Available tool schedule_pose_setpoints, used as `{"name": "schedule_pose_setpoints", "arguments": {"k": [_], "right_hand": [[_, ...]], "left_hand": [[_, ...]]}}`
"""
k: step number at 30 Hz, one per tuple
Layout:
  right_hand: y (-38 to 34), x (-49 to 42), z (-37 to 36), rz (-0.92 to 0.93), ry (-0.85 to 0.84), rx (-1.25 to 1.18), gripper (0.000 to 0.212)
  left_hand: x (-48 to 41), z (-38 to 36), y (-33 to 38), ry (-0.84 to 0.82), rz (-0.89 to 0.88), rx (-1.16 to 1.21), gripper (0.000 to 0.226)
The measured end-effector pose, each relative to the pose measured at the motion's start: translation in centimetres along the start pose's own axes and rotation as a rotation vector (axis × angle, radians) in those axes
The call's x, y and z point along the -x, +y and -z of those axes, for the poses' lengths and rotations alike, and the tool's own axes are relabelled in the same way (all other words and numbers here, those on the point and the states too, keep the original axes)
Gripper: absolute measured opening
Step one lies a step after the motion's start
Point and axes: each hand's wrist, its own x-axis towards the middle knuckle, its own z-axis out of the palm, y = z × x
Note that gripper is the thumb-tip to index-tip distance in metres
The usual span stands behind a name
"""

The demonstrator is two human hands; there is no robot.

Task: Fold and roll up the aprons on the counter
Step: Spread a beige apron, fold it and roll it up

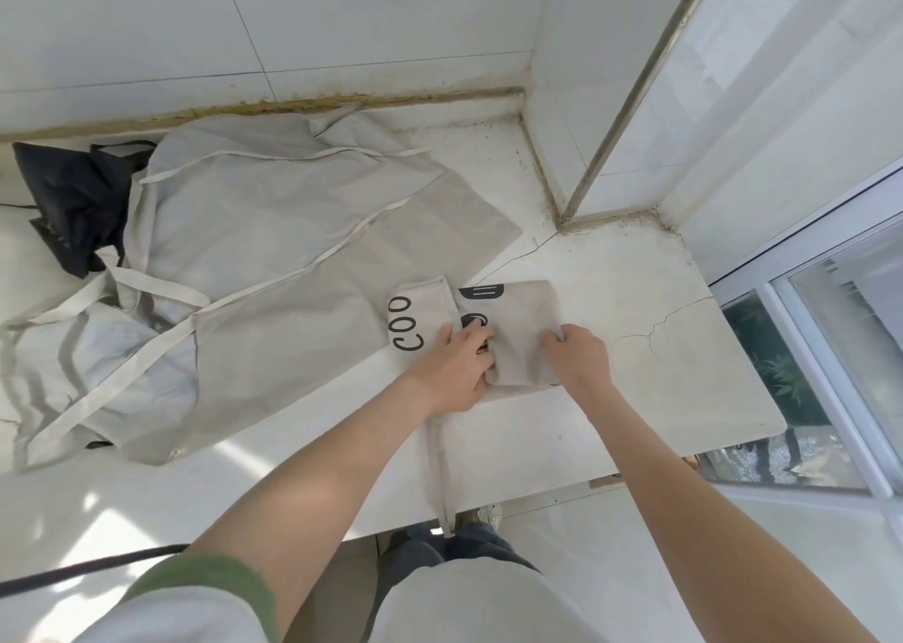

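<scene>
A beige apron with black print [518,320] lies folded into a small packet on the white counter [635,388], partly rolled at its near end. My left hand [457,366] grips the left part of that roll, fingers curled into the cloth. My right hand [579,354] grips the roll's right end. One strap [442,471] of this apron trails toward the counter's front edge and hangs over it. A second beige apron [273,261] lies spread and rumpled to the left, its straps loose across it.
A dark cloth [78,202] is bunched at the back left, partly under the spread apron. Tiled wall runs along the back, a wall corner and window frame [830,276] stand at the right. A black cable [88,566] crosses the near left.
</scene>
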Motion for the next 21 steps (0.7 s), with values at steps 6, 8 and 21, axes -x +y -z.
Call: {"name": "schedule_pose_setpoints", "arguments": {"k": [6, 8, 21], "right_hand": [[-0.4, -0.4, -0.1, -0.035, -0.074, 0.08, 0.03], [-0.4, -0.4, -0.2, -0.019, -0.088, 0.108, 0.026], [1.2, 0.5, -1.4, 0.348, 0.176, 0.813, 0.069]], "left_hand": [[1.0, 0.6, -0.9, 0.119, 0.018, 0.396, 0.026], [1.0, 0.5, -0.8, 0.111, 0.04, 0.432, 0.036], [1.2, -1.4, -2.6, -0.01, 0.322, -0.102, 0.089]]}}
